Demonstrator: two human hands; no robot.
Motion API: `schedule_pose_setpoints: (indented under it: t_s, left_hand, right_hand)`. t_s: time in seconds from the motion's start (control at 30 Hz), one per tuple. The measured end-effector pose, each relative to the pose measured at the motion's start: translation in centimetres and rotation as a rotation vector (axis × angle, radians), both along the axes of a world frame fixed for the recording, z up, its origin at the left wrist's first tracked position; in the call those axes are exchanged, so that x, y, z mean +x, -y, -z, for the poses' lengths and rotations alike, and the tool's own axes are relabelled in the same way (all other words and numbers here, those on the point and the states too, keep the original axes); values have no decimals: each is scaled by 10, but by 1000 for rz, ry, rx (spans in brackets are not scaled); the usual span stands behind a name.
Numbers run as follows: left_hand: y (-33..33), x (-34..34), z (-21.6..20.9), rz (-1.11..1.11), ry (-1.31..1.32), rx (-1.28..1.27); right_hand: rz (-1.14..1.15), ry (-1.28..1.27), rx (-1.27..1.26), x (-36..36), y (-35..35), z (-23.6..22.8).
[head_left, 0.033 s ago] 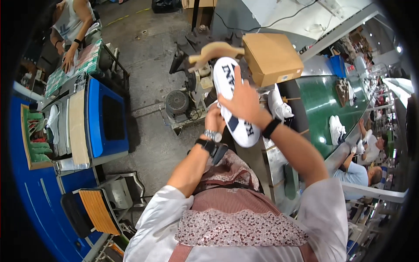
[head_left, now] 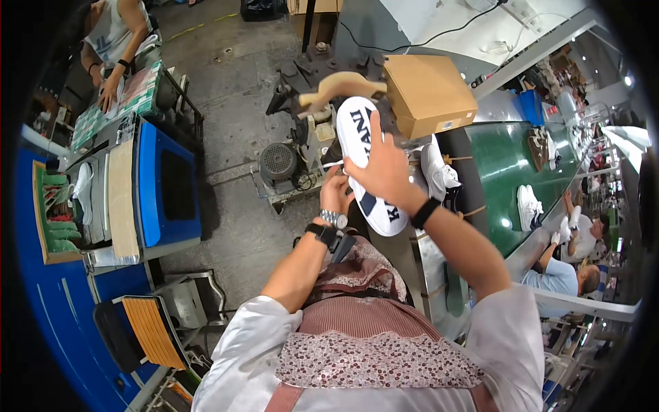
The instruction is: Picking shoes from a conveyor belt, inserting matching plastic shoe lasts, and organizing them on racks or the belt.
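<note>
The one white shoe (head_left: 366, 200), held left of the green table (head_left: 498, 158)'s left edge, had shifted slightly toward the person. Of two hands, the right hand (head_left: 386, 172), half open, clasped it; the left hand (head_left: 334, 192) curled beside it, grip unclear.

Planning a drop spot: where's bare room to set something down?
Green surface: bare between cardboard box and white shoe pair. Grey floor: bare between blue-and-black unit and motor. Crowded: around the held shoe, with the curved tan piece, box and another white shoe close by.
</note>
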State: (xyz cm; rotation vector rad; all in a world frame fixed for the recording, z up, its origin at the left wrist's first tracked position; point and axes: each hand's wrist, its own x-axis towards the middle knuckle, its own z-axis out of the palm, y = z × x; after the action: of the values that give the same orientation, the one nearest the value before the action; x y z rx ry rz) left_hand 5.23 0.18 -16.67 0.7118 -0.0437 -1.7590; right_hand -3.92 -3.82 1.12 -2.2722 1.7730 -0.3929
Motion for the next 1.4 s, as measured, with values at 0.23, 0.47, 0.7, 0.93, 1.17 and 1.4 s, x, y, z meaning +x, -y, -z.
schedule_pose_setpoints:
  t_s: [0.23, 0.47, 0.7, 0.93, 1.17, 1.4]
  left_hand:
    - [-22, -39, -51, 27, -551, -127]
    - [-21, -39, -41, -9, -576, -225]
    - [-27, -36, -54, 23, -496, -200]
    - [-32, -26, -51, 26, -301, -199]
    - [-108, 39, -52, 374, 126, -161]
    - [-163, 177, -6, 650, 531, -86]
  right_hand:
    - [22, 3, 16, -2, -9, -1]
    - [68, 86, -71, -2, -24, 4]
    - [52, 179, -133, -7, -34, 10]
    - [61, 281, -229, -1, -48, 12]
    - [141, 1203, 94, -30, -137, 26]
    - [204, 2133, 873, 12, -58, 53]
